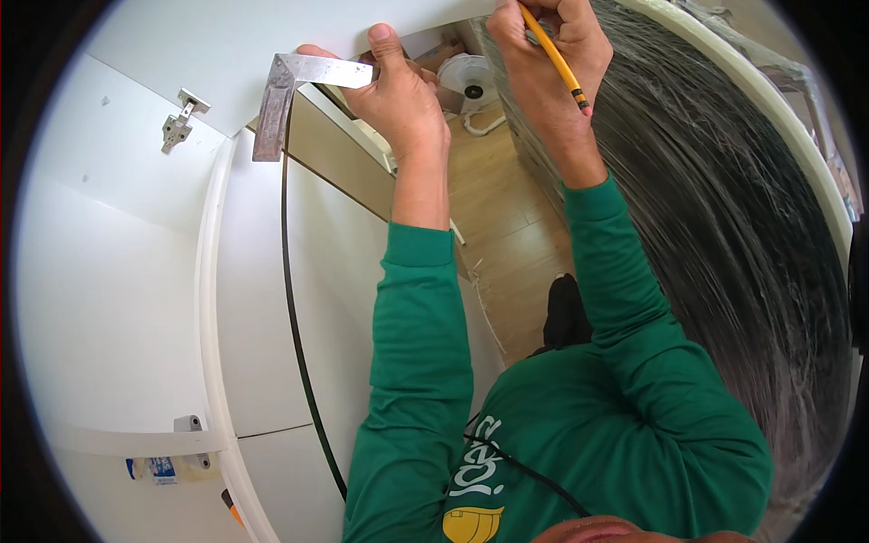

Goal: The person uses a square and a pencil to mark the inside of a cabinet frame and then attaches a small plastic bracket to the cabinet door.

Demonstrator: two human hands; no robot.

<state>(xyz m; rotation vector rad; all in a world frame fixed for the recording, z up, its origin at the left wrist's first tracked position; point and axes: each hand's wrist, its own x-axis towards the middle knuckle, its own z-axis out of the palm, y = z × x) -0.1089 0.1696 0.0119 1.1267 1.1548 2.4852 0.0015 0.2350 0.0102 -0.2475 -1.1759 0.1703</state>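
My left hand (403,104) is closed round the blade of a metal try square (321,70), its thumb raised against the lower edge of a white cabinet door panel (226,45). The square's worn, thicker stock (269,127) hangs down at the blade's left end. Some fingers are hidden behind the blade. At the top, right of it, my right hand (561,63) grips a yellow pencil (548,50) with its red eraser end toward me. Those fingertips are by the panel's right end, and the pencil's point is not visible.
An open white cabinet (109,299) stands on the left, with a metal hinge (184,119) near its top. On the right is a large dark surface wrapped in clear film (715,226). A white fan (468,83) stands beyond my hands, above the wooden floor (502,213).
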